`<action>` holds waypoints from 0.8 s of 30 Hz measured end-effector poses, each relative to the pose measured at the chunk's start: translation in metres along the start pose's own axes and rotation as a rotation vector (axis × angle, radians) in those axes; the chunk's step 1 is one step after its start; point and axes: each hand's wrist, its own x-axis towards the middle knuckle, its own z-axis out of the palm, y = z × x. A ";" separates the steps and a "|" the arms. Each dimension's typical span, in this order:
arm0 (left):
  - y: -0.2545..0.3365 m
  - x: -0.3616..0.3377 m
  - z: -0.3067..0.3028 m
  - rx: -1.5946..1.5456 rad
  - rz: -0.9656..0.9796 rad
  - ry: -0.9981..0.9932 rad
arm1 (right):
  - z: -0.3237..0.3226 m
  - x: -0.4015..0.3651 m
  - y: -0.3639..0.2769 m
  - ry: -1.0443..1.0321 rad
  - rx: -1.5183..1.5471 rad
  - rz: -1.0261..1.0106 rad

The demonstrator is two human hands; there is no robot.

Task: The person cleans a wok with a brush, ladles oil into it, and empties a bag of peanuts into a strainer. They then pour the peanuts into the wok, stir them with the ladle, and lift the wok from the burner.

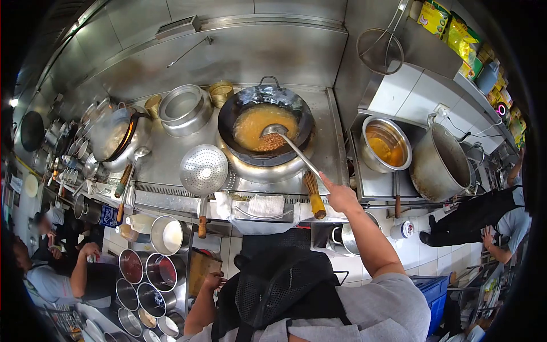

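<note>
My right hand (pixel 342 198) is wrapped round the handle of a long metal ladle (pixel 301 153). The ladle's bowl rests in a black wok (pixel 229 117) on the stove, among brown beans or nuts (pixel 270 142) in cloudy yellow-brown liquid (pixel 250 126). Low at my left side, beside the metal pots, is my left hand (pixel 214 281); its fingers are partly hidden, and whether it holds anything is unclear. A bamboo brush (pixel 315 196) with a yellow handle lies just left of my right hand. The perforated skimmer (pixel 204 170) lies left of the wok.
Right of the stove stand a steel bowl (pixel 386 144) with orange liquid and a deep pot (pixel 439 162). A steaming wok (pixel 117 137) is at the left. Several pots (pixel 152 298) fill the lower left. Other people (pixel 62 282) stand at both sides.
</note>
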 end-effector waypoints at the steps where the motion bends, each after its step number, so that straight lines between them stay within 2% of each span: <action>1: -0.002 0.002 -0.002 0.000 0.004 -0.013 | 0.000 0.004 -0.002 0.004 -0.007 0.011; 13: -0.013 -0.025 -0.002 -0.072 -0.041 0.056 | 0.027 0.068 -0.019 0.084 -0.007 0.049; 17: -0.029 -0.013 -0.006 -0.057 -0.018 0.027 | 0.034 0.084 -0.030 0.097 0.012 0.052; 24: -0.013 -0.018 -0.008 -0.025 -0.024 0.029 | 0.034 0.103 -0.053 0.111 0.182 0.055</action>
